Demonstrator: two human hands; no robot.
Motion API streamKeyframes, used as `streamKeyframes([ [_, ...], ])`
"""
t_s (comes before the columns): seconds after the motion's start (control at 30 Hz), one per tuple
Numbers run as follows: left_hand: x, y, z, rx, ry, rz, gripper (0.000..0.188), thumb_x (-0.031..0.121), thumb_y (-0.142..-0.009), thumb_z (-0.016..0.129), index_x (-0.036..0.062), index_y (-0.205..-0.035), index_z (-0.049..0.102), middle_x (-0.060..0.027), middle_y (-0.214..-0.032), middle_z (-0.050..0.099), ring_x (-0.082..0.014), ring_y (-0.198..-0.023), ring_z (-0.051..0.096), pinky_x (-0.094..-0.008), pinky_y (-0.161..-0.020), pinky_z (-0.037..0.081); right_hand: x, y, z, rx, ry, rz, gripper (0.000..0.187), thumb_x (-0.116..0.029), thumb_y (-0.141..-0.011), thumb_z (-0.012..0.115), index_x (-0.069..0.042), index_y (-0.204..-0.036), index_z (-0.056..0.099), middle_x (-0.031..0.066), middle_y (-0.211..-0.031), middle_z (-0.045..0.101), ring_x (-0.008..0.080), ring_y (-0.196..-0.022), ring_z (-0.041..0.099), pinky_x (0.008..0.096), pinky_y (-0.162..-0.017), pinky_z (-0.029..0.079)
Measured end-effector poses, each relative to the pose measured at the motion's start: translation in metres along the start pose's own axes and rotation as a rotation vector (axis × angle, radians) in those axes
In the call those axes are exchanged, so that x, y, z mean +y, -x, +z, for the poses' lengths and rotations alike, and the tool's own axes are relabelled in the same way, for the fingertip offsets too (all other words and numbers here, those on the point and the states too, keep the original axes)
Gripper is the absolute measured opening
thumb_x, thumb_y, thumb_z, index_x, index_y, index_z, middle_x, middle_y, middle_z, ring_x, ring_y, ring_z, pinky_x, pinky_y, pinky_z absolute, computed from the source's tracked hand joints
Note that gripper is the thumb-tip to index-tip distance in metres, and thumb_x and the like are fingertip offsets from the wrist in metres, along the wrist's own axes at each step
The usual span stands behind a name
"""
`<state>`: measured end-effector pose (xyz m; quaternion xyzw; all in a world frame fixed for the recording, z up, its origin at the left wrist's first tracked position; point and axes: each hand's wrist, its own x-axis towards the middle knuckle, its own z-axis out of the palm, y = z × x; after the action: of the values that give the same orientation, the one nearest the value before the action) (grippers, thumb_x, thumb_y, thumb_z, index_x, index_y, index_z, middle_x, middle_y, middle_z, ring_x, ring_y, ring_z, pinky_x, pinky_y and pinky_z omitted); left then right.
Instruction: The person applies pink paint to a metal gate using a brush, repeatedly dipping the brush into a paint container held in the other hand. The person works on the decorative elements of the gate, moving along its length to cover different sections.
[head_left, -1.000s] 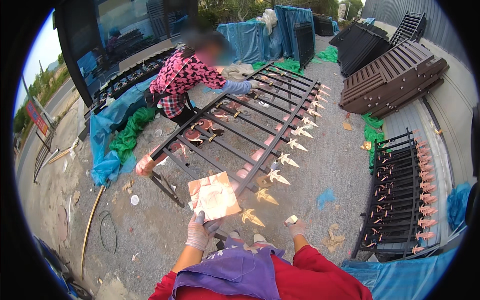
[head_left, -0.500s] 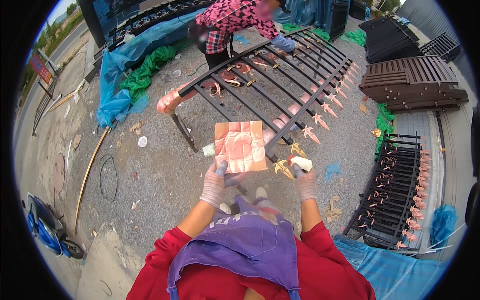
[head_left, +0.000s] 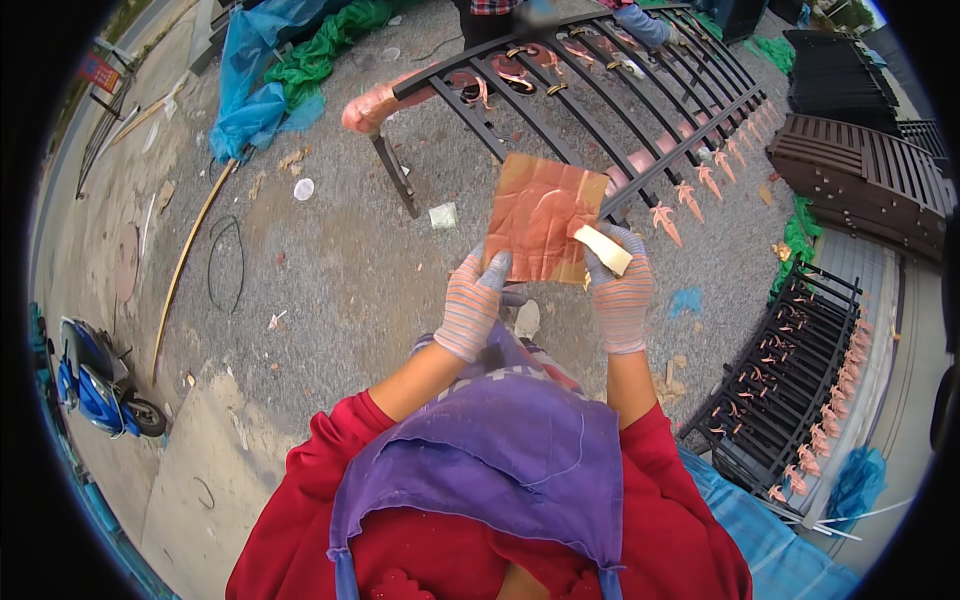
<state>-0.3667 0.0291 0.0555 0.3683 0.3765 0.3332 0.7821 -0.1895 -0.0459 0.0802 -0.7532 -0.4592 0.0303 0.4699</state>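
My left hand [head_left: 474, 303], in a striped knit glove, grips a creased square of cardboard [head_left: 540, 218] by its lower left corner, thumb on top. Pinkish-copper paint covers much of the cardboard's face. In my right hand [head_left: 622, 300], gloved alike, is a cream sponge piece [head_left: 606, 250], its far end against the right side of the cardboard. Just beyond lies a black metal fence panel [head_left: 440, 71] with copper-coloured scrolls and spear tips [head_left: 664, 222], raised on supports. The cardboard hides part of its near corner.
Across the panel a person stands, a blue-sleeved arm [head_left: 640, 24] over the bars. More fence panels lie at right, one black [head_left: 790, 370] and a brown stack [head_left: 860, 180]. A long wooden pole [head_left: 195, 250] and a blue scooter [head_left: 95, 385] are at left.
The cardboard has risen and tilted, moving right in view. My right hand has brought the sponge from beside the golden spear tips onto the cardboard. The view has shifted downward.
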Motion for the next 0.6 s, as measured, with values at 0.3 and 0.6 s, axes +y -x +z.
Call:
streamKeyframes([
  [0.3, -0.046, -0.024, 0.013, 0.035, -0.365, 0.179, 0.035, 0.025, -0.096, 0.055, 0.0031, -0.123, 0.053, -0.0076, -0.1, 0.063, -0.0163, -0.074, 0.066, -0.0284, -0.061, 0.056, 0.034, -0.015, -0.001, -0.038, 0.143, -0.158, 0.023, -0.002, -0.075, 0.064, -0.004, -0.097, 0.065, 0.0113, -0.087, 0.062, 0.031, -0.081, 0.06, 0.0361, -0.073, 0.048],
  [0.6, -0.028, -0.026, 0.066, 0.076, -0.666, 0.199, 0.03, 0.02, -0.096, 0.055, 0.0033, -0.121, 0.056, -0.0086, -0.112, 0.055, -0.0165, -0.091, 0.061, -0.0269, -0.076, 0.051, 0.065, -0.031, -0.016, -0.179, -0.009, -0.114, 0.026, 0.002, -0.08, 0.063, -0.006, -0.105, 0.065, 0.01, -0.099, 0.067, 0.0202, -0.085, 0.065, 0.0307, -0.077, 0.052],
])
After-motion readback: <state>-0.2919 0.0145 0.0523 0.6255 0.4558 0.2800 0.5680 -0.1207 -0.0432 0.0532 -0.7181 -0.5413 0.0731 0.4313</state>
